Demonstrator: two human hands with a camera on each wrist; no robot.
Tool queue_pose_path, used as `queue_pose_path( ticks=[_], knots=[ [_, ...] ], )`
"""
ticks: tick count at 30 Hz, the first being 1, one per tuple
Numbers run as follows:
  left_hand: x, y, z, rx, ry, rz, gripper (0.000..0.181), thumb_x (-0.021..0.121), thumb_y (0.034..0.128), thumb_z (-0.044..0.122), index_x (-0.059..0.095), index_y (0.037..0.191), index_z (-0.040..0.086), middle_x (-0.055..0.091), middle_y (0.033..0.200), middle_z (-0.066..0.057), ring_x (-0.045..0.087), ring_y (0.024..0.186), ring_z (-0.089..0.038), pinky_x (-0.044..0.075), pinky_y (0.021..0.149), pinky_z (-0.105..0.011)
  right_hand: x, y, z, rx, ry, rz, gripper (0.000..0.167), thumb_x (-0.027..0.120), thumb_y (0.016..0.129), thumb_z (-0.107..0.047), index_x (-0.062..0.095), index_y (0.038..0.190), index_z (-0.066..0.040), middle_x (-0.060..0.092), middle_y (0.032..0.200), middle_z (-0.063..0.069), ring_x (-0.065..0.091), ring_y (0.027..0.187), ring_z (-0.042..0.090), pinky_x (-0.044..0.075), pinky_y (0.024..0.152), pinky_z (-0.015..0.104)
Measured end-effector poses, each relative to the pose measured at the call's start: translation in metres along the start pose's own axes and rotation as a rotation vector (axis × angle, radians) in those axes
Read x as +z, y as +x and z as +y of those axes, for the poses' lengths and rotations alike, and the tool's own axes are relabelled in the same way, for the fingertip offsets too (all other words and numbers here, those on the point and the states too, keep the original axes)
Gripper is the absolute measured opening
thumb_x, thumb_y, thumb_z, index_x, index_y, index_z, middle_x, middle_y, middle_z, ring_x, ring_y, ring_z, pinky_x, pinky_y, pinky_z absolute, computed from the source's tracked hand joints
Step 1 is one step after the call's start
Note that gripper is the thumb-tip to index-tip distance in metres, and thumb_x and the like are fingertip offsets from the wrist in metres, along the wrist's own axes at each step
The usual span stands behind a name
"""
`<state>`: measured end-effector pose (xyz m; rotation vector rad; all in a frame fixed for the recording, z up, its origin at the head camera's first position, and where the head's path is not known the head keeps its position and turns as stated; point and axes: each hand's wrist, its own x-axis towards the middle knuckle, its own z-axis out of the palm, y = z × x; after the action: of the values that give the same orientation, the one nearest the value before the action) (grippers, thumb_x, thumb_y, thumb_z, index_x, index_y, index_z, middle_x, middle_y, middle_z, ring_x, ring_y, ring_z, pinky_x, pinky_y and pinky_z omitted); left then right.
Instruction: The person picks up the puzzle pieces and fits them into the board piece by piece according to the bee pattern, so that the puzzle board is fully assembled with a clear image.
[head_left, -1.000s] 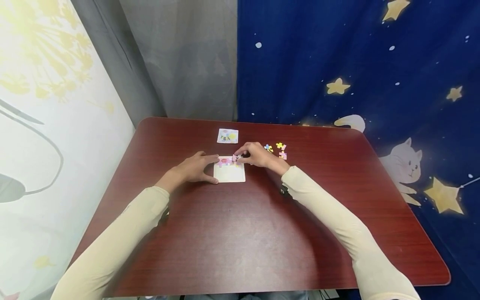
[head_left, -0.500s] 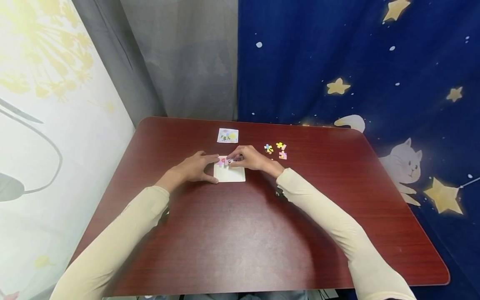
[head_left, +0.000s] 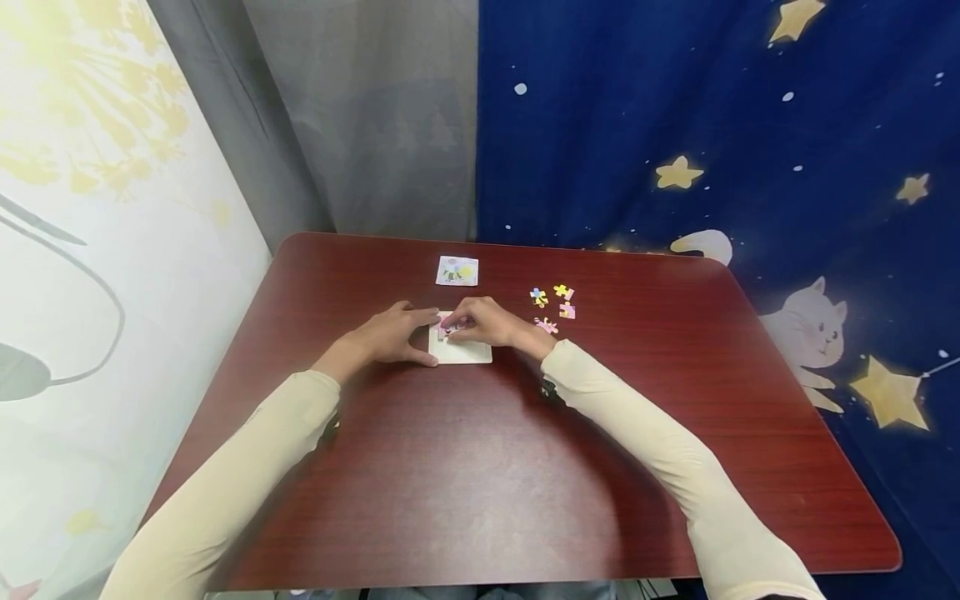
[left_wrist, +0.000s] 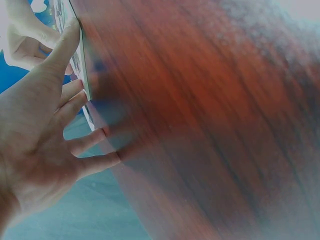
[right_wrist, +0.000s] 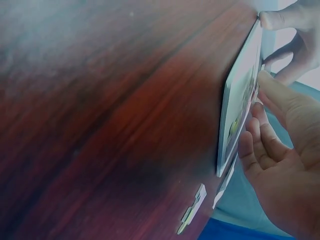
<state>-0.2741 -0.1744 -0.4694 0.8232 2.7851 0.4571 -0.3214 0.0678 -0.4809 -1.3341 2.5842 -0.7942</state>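
A white puzzle board (head_left: 472, 355) lies on the table with pink pieces along its far part. My left hand (head_left: 386, 336) is spread at the board's left side, thumb and forefinger touching it; in the left wrist view, the left hand (left_wrist: 45, 120) has its fingers straight. Over the board's far left part, my right hand (head_left: 489, 323) pinches a pink puzzle piece (head_left: 443, 327) between thumb and fingers, hiding much of the pieces there. The right wrist view has the right hand (right_wrist: 292, 160) close to the board (right_wrist: 234, 100), its lower fingers loosely bent.
Behind the board lies a picture card (head_left: 457, 271). Several loose pieces lie to the right of the right hand, among them a yellow and blue piece (head_left: 539, 297) and a pink piece (head_left: 547, 325). Curtains stand behind the table (head_left: 450, 475), and a pale wall on the left.
My right hand has moved left and slightly nearer across the board, uncovering a pink loose piece on the table. My left hand has stayed at the board's left side.
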Motion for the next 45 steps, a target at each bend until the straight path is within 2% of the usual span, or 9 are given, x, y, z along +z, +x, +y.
queue_pose_path(
  ticks=[7,19,28,35,45],
  knots=[
    [-0.001,-0.001,0.001,-0.008,0.012,-0.005,0.098,0.083,0.0799,0.062,0.046,0.159,0.018,0.045,0.162,-0.004,0.036,0.146,-0.045,0.043,0.105,-0.067,0.0,0.003,-0.005,-0.015,-0.01,-0.021,0.024,0.079,0.095,-0.016,0.08,0.117,-0.01,0.072,0.102,0.007,0.065,0.096,0.02,0.054,0.084,0.03],
    [-0.002,-0.001,0.001,-0.011,0.012,-0.004,0.098,0.084,0.0794,0.061,0.045,0.159,0.018,0.047,0.161,-0.004,0.037,0.146,-0.044,0.045,0.102,-0.067,0.002,0.006,-0.012,0.0,-0.098,-0.08,0.025,0.077,0.096,-0.018,0.079,0.121,-0.015,0.073,0.108,0.002,0.061,0.098,0.016,0.049,0.086,0.029],
    [-0.002,-0.001,0.001,-0.028,-0.007,-0.018,0.099,0.083,0.0798,0.062,0.043,0.16,0.019,0.046,0.161,-0.003,0.034,0.147,-0.043,0.043,0.105,-0.067,0.003,0.005,-0.016,0.044,-0.103,-0.069,0.025,0.079,0.094,-0.018,0.08,0.119,-0.015,0.07,0.103,0.004,0.058,0.091,0.017,0.047,0.081,0.03],
    [-0.001,-0.001,0.001,-0.03,-0.006,-0.019,0.1,0.083,0.0797,0.063,0.042,0.161,0.02,0.046,0.162,-0.003,0.035,0.147,-0.042,0.044,0.104,-0.066,0.005,0.005,-0.013,0.088,-0.087,-0.049,0.026,0.081,0.093,-0.024,0.08,0.118,-0.017,0.071,0.103,0.0,0.064,0.092,0.013,0.051,0.081,0.027],
    [-0.001,0.0,0.002,-0.031,0.003,-0.025,0.098,0.083,0.0803,0.062,0.044,0.16,0.02,0.044,0.163,-0.002,0.034,0.147,-0.043,0.043,0.105,-0.067,0.004,0.002,-0.015,0.073,-0.138,-0.063,0.027,0.077,0.096,-0.027,0.078,0.123,-0.022,0.07,0.108,-0.001,0.064,0.099,0.013,0.053,0.082,0.029]
  ],
)
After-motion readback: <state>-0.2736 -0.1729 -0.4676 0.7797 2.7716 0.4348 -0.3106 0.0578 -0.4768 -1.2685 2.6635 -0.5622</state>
